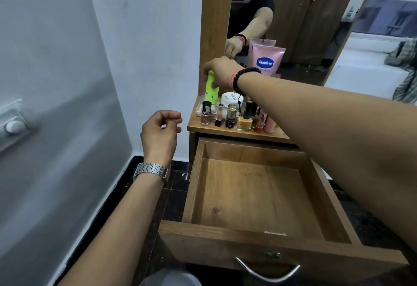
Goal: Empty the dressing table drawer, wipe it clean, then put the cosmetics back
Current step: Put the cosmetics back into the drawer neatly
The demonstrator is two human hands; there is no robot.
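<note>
The wooden drawer [252,236] is pulled out and holds nothing inside. On the dressing table top [194,125] behind it stand several cosmetics: a small perfume bottle [205,114], a yellow nail polish [244,122], a white jar [231,98] and a pink Vaseline tube [266,60]. My right hand [220,70] reaches over them and grips the top of a bright green bottle [211,90] at the back left of the shelf. My left hand [161,133] hovers left of the table, fingers loosely curled, holding nothing.
A mirror [293,15] in a wooden frame rises behind the shelf and reflects the room. A white wall [146,48] is close on the left. The dark tiled floor [173,195] lies beside the drawer. A metal handle [266,272] curves from the drawer front.
</note>
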